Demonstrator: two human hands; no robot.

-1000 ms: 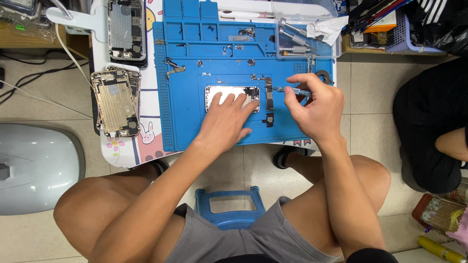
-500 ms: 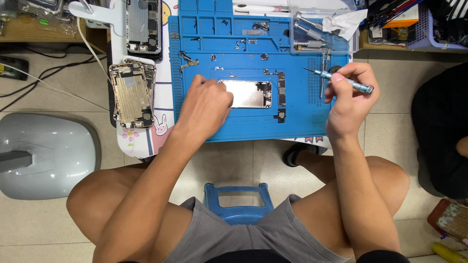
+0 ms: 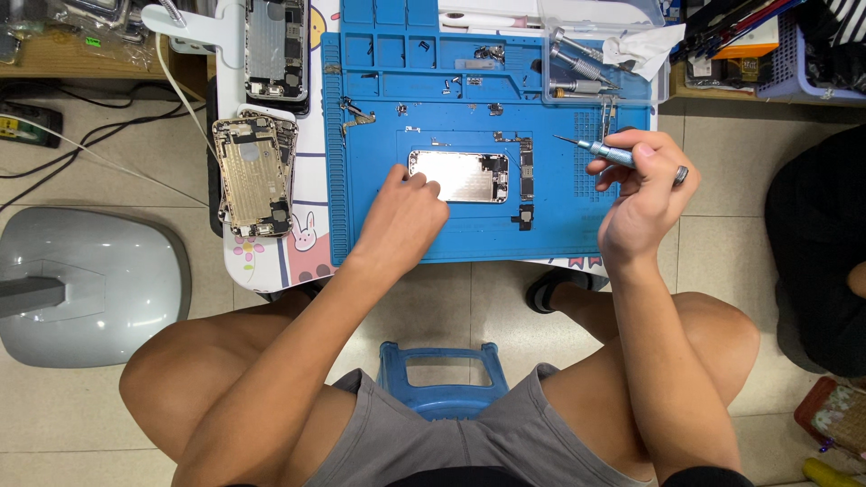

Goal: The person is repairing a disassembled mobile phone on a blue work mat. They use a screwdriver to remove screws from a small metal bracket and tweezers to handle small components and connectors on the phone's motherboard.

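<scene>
On the blue mat (image 3: 550, 230), near its centre, lies an opened phone shell (image 3: 458, 176), long side running left to right, its bare metal interior facing up. The left hand (image 3: 406, 216) rests at the shell's lower left corner, fingers curled loosely, the fingertips (image 3: 424, 183) touching the shell's near edge; it grips nothing. The right hand (image 3: 639, 189) is raised over the right part of the mat, well apart from the shell, and is closed around a screwdriver (image 3: 621, 155) — thumb and fingers pinch the grey-blue handle, the thin tip pointing up and to the left, clear of the mat. Just right of the shell a narrow dark part (image 3: 527, 169) lies upright along its short edge, with a small square part (image 3: 524, 216) below it. Loose small metal pieces and screws sit scattered in the mat's upper recesses. At the mat's top right corner a clear tray (image 3: 657, 81) holds further drivers and a crumpled white tissue (image 3: 642, 50). Left of the mat, on the white table surface, lie two more opened phones — a gold shell (image 3: 253, 176) nearer, a dark one (image 3: 275, 50) beyond it. A blue stool (image 3: 440, 374) shows between the knees, and a grey housing (image 3: 90, 284) stands on the tiled floor at left.
</scene>
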